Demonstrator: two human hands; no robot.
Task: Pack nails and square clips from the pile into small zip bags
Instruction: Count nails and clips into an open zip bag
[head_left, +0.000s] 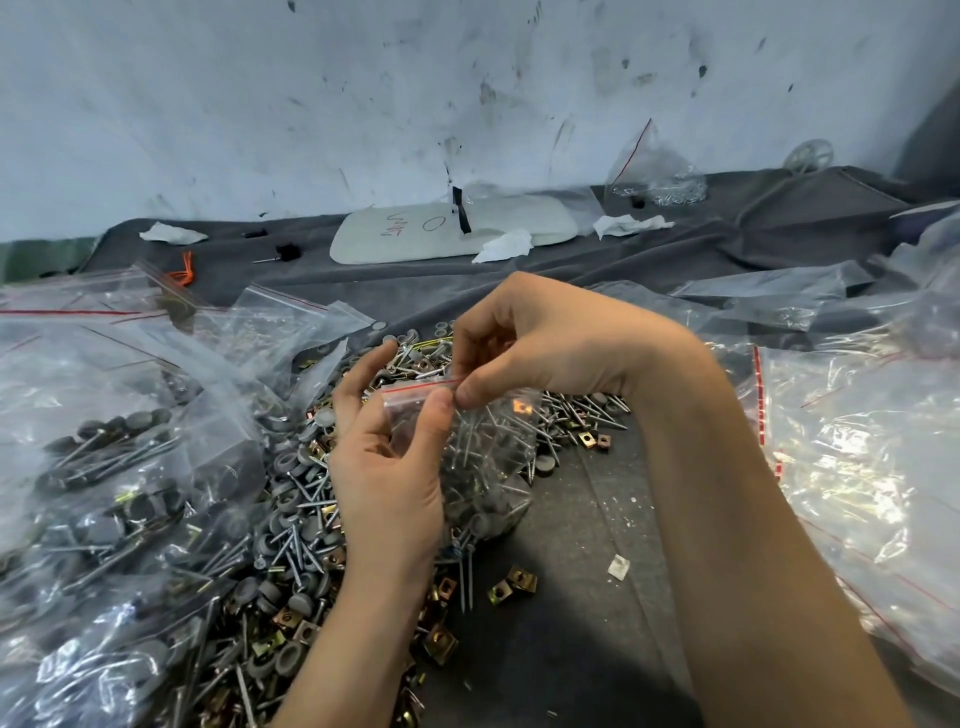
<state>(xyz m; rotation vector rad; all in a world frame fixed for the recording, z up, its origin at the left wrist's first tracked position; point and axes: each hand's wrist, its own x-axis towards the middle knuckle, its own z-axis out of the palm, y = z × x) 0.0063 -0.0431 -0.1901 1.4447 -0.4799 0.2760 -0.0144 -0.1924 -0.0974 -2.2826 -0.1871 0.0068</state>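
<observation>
Left hand (387, 467) grips the small clear red-striped zip bag (488, 457), right hand (545, 348) pinches its seal (421, 385): floppy film, looks nail-heavy and prickly, best held by that stiffer strip.

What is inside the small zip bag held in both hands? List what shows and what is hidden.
Through the clear zip bag show nails, grey caps and one square clip. The left hand covers its left side, so the full count is hidden.

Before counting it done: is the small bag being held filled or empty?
Filled: nails and a square clip show through the zip bag.
</observation>
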